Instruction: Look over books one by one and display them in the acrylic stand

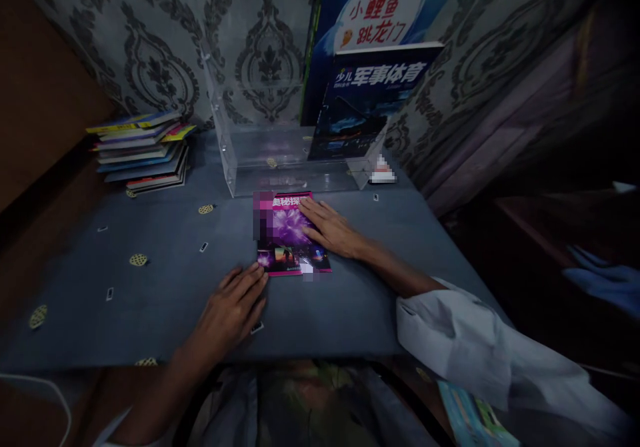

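Observation:
A purple and pink book [287, 230] lies flat on the blue-grey covered table [165, 307], its cover facing up. My right hand [330, 228] rests on the book's upper right part, fingers stretched out over the cover's edge. At the book's lower left corner is my left hand [235, 303], lying flat on the table with its fingertips at the corner. Both hands are open and grip nothing. Just beyond the book stands a clear acrylic book rack [295, 175].
In the rack's right side lean a dark blue book [357, 110] and a larger blue book [373, 17]. A stack of books [145, 150] sits at the back left against the patterned wall [270, 53]. Some colourful books [475, 417] show below the table's front edge at the right.

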A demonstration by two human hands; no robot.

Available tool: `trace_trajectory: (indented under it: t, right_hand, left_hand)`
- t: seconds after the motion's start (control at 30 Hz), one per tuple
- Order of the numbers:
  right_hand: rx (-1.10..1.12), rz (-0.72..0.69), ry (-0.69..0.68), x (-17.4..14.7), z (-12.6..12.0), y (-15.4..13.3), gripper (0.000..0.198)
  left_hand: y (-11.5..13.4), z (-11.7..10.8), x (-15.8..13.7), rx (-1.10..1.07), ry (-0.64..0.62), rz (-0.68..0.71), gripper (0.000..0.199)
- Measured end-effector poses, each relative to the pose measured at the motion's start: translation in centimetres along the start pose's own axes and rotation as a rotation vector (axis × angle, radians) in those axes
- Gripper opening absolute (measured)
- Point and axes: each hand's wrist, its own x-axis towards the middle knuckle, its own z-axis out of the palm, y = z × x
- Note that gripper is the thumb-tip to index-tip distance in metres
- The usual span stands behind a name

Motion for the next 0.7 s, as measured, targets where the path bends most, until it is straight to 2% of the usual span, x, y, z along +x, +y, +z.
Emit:
trace_trajectory:
  t: [0.33,0.53,0.7]
  right_hand:
    - [-0.02,-0.095,-0.031,-5.7,-0.2,-4.4,0.063]
    - [0.015,-0.084,-0.034,-6.8,-0.3,-5.6,0.063]
    - [0.037,-0.078,-0.005,-6.9,-0.2,-5.6,0.063]
  left_hand:
    - [-0.4,0.0,-0.1,-0.074,-0.013,-0.028,0.042]
    - [-1.2,-0.1,0.9,-0.086,-0.151,-0.051,0.042]
    - [-3.6,1.1,3.8,-0.098,-0.246,-0.047,0.047]
